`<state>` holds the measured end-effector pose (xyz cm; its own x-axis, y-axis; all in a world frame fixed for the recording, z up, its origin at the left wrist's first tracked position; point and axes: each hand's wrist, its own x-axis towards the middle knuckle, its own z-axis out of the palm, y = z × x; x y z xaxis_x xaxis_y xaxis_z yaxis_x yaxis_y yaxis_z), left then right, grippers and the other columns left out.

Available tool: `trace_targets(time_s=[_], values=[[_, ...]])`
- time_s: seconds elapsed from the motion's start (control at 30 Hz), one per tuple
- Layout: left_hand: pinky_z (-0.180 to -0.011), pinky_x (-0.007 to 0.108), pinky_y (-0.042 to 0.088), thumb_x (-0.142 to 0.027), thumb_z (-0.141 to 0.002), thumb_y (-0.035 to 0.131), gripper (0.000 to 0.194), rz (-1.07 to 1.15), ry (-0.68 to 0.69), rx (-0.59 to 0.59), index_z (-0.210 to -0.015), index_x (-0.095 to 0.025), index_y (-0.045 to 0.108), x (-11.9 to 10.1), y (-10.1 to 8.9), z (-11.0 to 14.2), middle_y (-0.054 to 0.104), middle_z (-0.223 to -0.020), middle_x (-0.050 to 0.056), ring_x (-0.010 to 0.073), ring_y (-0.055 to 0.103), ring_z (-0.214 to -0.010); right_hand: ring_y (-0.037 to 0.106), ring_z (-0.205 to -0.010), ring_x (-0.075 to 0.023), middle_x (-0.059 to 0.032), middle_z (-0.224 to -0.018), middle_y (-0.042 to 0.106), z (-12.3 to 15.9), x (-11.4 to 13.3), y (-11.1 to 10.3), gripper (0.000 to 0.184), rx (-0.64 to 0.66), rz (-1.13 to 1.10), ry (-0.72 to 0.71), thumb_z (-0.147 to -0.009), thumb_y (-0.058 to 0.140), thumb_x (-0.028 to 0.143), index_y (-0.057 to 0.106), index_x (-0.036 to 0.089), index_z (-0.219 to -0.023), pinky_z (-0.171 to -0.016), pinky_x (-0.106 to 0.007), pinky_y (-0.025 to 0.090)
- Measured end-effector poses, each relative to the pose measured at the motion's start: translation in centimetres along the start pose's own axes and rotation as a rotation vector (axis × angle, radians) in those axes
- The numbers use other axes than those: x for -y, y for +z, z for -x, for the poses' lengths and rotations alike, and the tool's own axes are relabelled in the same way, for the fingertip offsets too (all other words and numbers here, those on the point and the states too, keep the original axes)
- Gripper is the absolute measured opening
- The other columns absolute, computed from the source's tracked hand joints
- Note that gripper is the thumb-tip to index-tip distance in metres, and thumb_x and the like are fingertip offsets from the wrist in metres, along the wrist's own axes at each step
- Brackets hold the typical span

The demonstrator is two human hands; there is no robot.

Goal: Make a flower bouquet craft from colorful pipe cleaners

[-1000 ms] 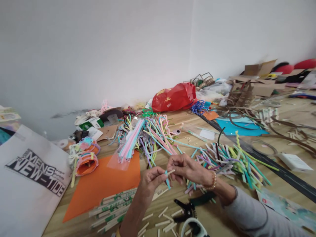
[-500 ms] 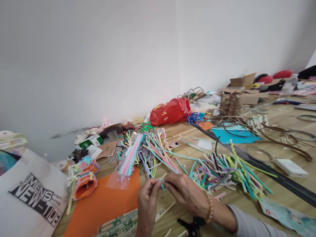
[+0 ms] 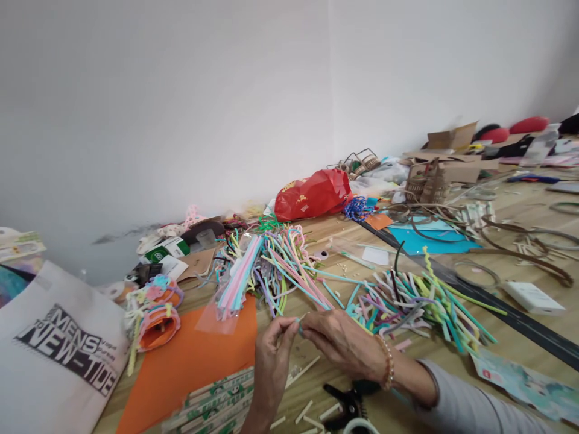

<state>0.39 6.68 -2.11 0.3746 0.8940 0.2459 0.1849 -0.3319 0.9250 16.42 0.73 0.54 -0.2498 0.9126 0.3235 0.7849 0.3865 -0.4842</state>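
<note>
The person's two hands meet low in the view, over the near edge of the wooden table [image 3: 456, 361]. Between the fingertips sits a short piece [image 3: 299, 323], mostly hidden by the fingers. A teal tip and a pale sliver show, and it looks like a bit of pipe cleaner against a wooden stick, though the view is too poor to be sure.

The left hand [image 3: 272, 355] rises from the bottom edge, its forearm cut off by the frame, with the thumb and forefinger pinched narrowly on the piece. The right hand [image 3: 344, 349] comes in flat from the right, palm down, its fingers closed in on the same piece. A beaded bracelet [image 3: 387, 363] circles the right wrist, above a grey sleeve [image 3: 465, 401].

Just beyond the hands lies a bundle of pastel pipe cleaners [image 3: 275, 271] in a clear plastic bag [image 3: 226, 310]. To the right of the hands is a heap of short coloured pipe-cleaner pieces [image 3: 407, 307]. Below the hands, loose wooden sticks [image 3: 304, 412] lie near a black spring clamp [image 3: 348, 404], which the bottom edge cuts off. An orange card [image 3: 194, 367] lies to the left, partly under a stack of green-printed paper strips [image 3: 212, 401], also cut off.
</note>
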Motion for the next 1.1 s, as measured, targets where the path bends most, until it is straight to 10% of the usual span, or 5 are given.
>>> trace_targets(time_s=[0.37, 0.6, 0.9, 1.1], values=[[-0.071, 0.028, 0.05, -0.032, -0.085, 0.058, 0.018, -0.117, 0.062, -0.046, -0.081, -0.016, 0.067, -0.2, 0.1, 0.1, 0.07, -0.075, 0.005, 0.0202, 0.065, -0.074, 0.06, -0.065, -0.0154, -0.0028, -0.081, 0.065, 0.4, 1.3, -0.2, 0.015, 0.022, 0.269, -0.026, -0.095, 0.04, 0.015, 0.053, 0.019, -0.089, -0.057, -0.029, 0.027], [-0.069, 0.028, 0.047, -0.023, -0.086, 0.052, 0.016, -0.3, 0.175, 0.16, -0.076, -0.019, 0.065, -0.7, -0.5, 0.0, 0.067, -0.074, 0.004, 0.0195, 0.063, -0.072, 0.057, -0.059, -0.0139, -0.0015, -0.078, 0.064, 0.4, 0.6, -1.2, 0.012, 0.024, 0.35, -0.025, -0.09, 0.049, 0.013, 0.056, 0.019, -0.083, -0.052, -0.03, 0.02], [-0.067, 0.026, 0.045, -0.029, -0.079, 0.063, 0.011, 0.022, -0.037, 0.396, -0.078, -0.018, 0.064, -0.8, -1.7, -0.3, 0.063, -0.069, 0.001, 0.0176, 0.06, -0.07, 0.056, -0.059, -0.0112, 0.0013, -0.064, 0.063, -0.5, -1.6, -2.5, 0.015, 0.126, -0.255, 0.075, -0.09, 0.054, 0.022, 0.066, 0.017, -0.081, -0.056, -0.02, 0.035], [-0.063, 0.023, 0.044, -0.031, -0.073, 0.072, 0.018, 0.294, -0.168, 0.356, -0.075, -0.016, 0.061, -0.1, -1.1, -0.2, 0.065, -0.066, 0.001, 0.0142, 0.059, -0.063, 0.046, -0.046, -0.0072, 0.0049, -0.055, 0.053, -0.9, -2.5, -1.5, 0.016, 0.208, -0.667, 0.161, -0.088, 0.052, 0.023, 0.061, 0.015, -0.078, -0.046, -0.016, 0.036]])
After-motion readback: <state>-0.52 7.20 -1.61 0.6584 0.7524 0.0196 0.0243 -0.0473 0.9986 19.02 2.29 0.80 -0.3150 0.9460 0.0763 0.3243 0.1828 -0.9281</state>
